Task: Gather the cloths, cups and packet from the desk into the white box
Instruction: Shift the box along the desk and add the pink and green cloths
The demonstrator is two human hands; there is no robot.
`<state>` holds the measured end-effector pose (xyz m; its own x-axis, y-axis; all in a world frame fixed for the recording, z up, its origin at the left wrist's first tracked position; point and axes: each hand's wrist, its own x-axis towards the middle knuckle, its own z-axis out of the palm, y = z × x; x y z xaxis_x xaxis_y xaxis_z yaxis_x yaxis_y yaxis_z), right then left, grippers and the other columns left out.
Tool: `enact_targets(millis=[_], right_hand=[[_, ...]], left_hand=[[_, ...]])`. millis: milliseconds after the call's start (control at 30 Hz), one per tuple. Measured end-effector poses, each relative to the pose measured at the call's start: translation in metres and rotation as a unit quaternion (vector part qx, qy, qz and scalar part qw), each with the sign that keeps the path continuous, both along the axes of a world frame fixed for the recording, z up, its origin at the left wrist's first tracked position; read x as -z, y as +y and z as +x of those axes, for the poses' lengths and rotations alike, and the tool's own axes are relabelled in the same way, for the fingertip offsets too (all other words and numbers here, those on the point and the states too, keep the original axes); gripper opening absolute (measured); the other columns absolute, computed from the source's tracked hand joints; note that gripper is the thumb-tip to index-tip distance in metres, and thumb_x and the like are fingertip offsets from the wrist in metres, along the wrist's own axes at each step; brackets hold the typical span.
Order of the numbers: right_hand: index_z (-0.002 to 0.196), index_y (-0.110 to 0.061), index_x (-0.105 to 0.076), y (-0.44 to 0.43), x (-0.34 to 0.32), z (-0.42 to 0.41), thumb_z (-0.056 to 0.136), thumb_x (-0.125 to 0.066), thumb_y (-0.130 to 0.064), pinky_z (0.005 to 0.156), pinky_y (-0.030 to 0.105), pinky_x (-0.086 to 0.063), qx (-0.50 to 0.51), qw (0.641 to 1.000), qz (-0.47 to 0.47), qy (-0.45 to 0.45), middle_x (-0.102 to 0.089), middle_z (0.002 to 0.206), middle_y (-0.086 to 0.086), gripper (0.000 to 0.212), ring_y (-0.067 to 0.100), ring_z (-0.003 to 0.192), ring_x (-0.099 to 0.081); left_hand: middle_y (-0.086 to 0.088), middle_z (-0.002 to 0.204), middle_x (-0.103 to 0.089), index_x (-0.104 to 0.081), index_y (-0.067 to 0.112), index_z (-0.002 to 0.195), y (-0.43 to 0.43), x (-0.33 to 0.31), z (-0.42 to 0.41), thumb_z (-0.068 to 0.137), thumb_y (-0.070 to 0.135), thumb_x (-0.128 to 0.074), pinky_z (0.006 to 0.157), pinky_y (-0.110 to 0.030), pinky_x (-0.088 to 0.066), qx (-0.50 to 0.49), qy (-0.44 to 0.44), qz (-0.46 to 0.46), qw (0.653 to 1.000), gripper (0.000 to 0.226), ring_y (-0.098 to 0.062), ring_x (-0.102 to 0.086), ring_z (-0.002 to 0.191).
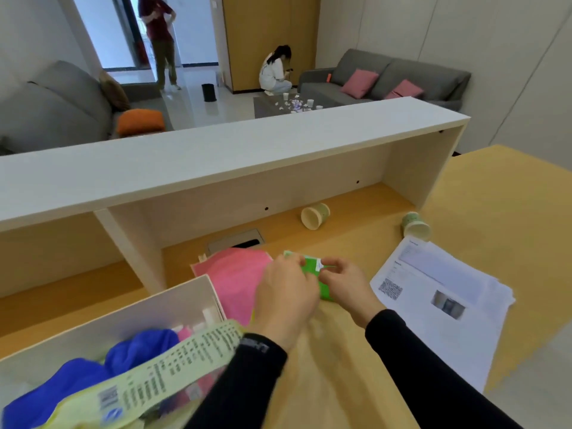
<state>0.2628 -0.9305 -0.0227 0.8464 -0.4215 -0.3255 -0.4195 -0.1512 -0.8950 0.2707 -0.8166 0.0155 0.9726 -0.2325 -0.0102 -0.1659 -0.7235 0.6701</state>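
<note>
Both my hands are on the small green packet (312, 274), which lies flat on the table (340, 351) straight ahead of me. My left hand (286, 300) covers its near-left part, fingers curled down over it; my right hand (345, 284) pinches the white label end between thumb and fingertips. So each grip is pressed onto the packet, though I cannot tell whether it has left the table yet.

I judge it light and soft, a thin wrapper that gives under the fingers and may be a little slippery, so I'd take it by its long edges rather than by the label tab alone.

Just left of my left grip lies the pink cloth (238, 280), limp and flat, partly under that hand; it should bunch easily if I gather it from the middle. The white box (148, 308) stands near-left of my grips, its rim just beside the cloth, already holding a blue cloth (93, 370) and a pale yellow-green pack (173, 357) that sticks out over the near edge, which narrows the opening.

Beyond my grips two paper cups lie on their sides: one cup (315, 215) ahead, the other cup (416, 227) off to the far right. They are light and crushable, and likely to roll. A stack of printed sheets (439, 298) lies just right of my right grip. The raised shelf (216, 156) overhangs the far part, so reaching for the cups means staying low.
</note>
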Motion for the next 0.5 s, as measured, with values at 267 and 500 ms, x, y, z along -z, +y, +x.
enact_targets(millis=[267, 500], right_hand=[[0.124, -0.006, -0.056, -0.024, 0.03, 0.064, 0.085, -0.051, -0.003, 0.077, 0.029, -0.042, -0.147, 0.988, 0.01, 0.037, -0.06, 0.105, 0.008, 0.04, 0.018, 0.086, -0.056], [0.133, -0.006, -0.049, -0.022, 0.062, 0.088, 0.086, -0.052, -0.003, 0.085, 0.027, -0.044, -0.272, 0.959, -0.002, 0.081, -0.055, 0.131, 0.015, 0.048, 0.023, 0.102, -0.056]], left_hand=[[-0.015, 0.132, -0.055, -0.054, 0.007, 0.126, -0.032, 0.064, 0.029, 0.087, 0.008, -0.046, 0.101, -0.034, -0.04, -0.125, 0.189, 0.028, 0.974, 0.039, -0.031, -0.049, 0.123], [-0.016, 0.143, -0.043, -0.04, 0.016, 0.139, -0.003, 0.112, 0.042, 0.085, 0.024, -0.05, 0.109, -0.031, -0.029, -0.357, 0.226, -0.041, 0.905, 0.057, -0.031, -0.038, 0.132]])
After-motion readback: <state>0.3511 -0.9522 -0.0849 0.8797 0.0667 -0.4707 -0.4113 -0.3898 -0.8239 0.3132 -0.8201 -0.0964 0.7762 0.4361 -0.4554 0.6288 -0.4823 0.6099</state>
